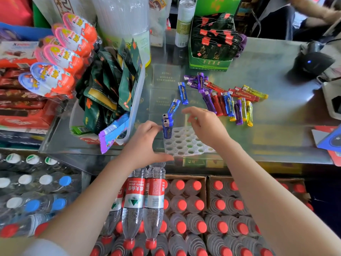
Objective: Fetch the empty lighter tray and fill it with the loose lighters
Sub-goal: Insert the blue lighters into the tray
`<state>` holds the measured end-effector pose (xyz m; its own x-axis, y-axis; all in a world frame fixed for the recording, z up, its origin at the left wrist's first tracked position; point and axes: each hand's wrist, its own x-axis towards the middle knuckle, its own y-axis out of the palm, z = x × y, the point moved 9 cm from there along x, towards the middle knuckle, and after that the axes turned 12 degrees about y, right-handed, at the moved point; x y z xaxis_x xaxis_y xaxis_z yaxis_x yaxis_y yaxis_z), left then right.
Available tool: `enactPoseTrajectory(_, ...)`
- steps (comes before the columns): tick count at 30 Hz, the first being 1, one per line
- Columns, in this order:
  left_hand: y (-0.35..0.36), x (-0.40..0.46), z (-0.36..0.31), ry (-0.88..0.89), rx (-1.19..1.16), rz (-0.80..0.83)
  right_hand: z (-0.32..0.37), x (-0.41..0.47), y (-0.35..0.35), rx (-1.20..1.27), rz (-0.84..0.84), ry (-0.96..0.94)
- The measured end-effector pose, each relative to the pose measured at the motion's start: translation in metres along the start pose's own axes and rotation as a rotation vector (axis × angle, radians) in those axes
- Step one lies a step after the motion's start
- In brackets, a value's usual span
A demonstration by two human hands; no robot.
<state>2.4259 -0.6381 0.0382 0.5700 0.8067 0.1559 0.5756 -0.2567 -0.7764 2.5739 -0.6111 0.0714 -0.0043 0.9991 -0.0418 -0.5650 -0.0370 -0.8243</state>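
A white lighter tray [186, 143] with round holes lies on the glass counter near its front edge. Two blue lighters [167, 127] stand upright in its far left corner. My left hand [145, 143] rests by the tray's left side, fingers spread, fingertips touching those standing lighters. My right hand [204, 124] hovers over the tray's right part, fingers apart and empty. Two more blue lighters [182, 93] lie loose on the glass just beyond. A heap of purple, red, blue and yellow lighters [228, 102] lies to the right.
A clear bin of green snack packets [110, 85] stands left of the tray. A green box of dark sachets [212, 43] is behind the lighters. A black scanner [311, 63] sits far right. Water bottles [147, 200] fill crates below the counter.
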Motion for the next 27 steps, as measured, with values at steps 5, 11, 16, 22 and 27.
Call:
enactPoseTrajectory(5, 0.002, -0.004, 0.001, -0.024, -0.061, 0.001, 0.024, 0.023, 0.033, -0.205, 0.122, -0.007)
enactPoseTrajectory(11, 0.004, -0.005, 0.002, -0.017, -0.033, -0.031, 0.009, 0.036, 0.034, -0.179, 0.044, 0.212)
enactPoseTrajectory(16, 0.004, -0.003, 0.001, -0.029, -0.047, -0.001, -0.014, 0.026, 0.015, -0.088, -0.089, 0.233)
enactPoseTrajectory(22, 0.009, 0.001, 0.0, -0.055, -0.052, 0.042, -0.025, 0.008, -0.017, 0.402, -0.206, 0.334)
enactPoseTrajectory(27, 0.009, 0.009, -0.005, -0.027, -0.041, -0.009, -0.023, -0.02, -0.005, 0.93, -0.103, 0.381)
